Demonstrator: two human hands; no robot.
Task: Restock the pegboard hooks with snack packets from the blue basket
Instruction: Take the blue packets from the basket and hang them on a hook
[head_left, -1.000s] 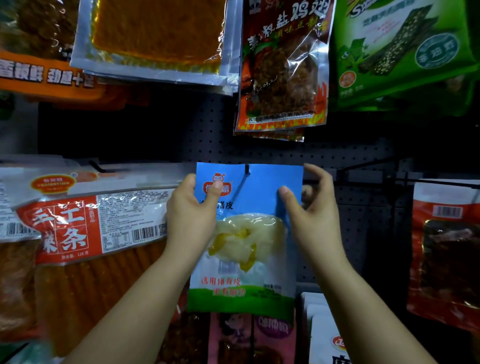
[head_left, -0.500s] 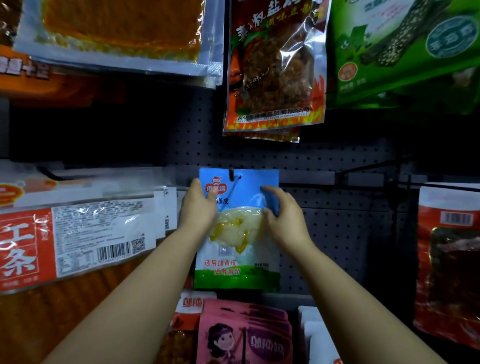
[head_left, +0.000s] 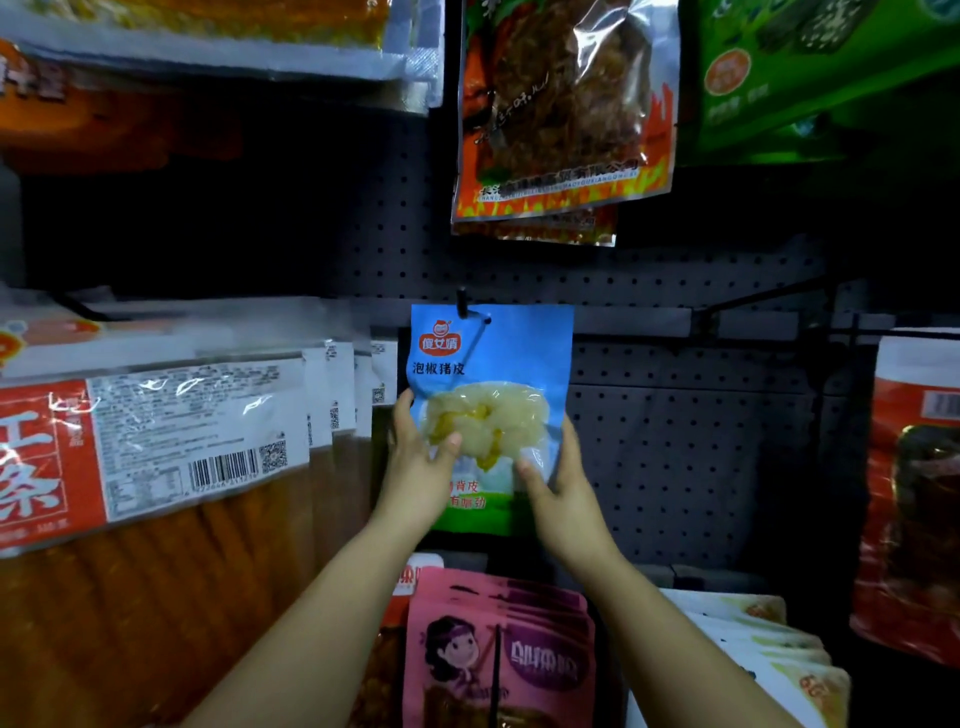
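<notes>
A blue snack packet (head_left: 498, 358) with a clear window of pale yellow-white pieces hangs from a black hook (head_left: 464, 307) on the dark pegboard (head_left: 675, 441). My left hand (head_left: 415, 462) holds the packet's lower left side, thumb laid across its front. My right hand (head_left: 563, 483) holds its lower right side, thumb on the front and fingers behind. The blue basket is not in view.
Long orange snack packs with red labels (head_left: 156, 457) hang to the left. A flame-printed packet (head_left: 561, 104) hangs above, green packets (head_left: 810, 73) upper right, red packets (head_left: 914, 493) far right. Pink packets (head_left: 498, 654) hang below my hands. An empty hook (head_left: 763, 296) sticks out to the right.
The packet has been pushed back along the hook toward the pegboard. Both hands have slid from its top corners down to its lower sides.
</notes>
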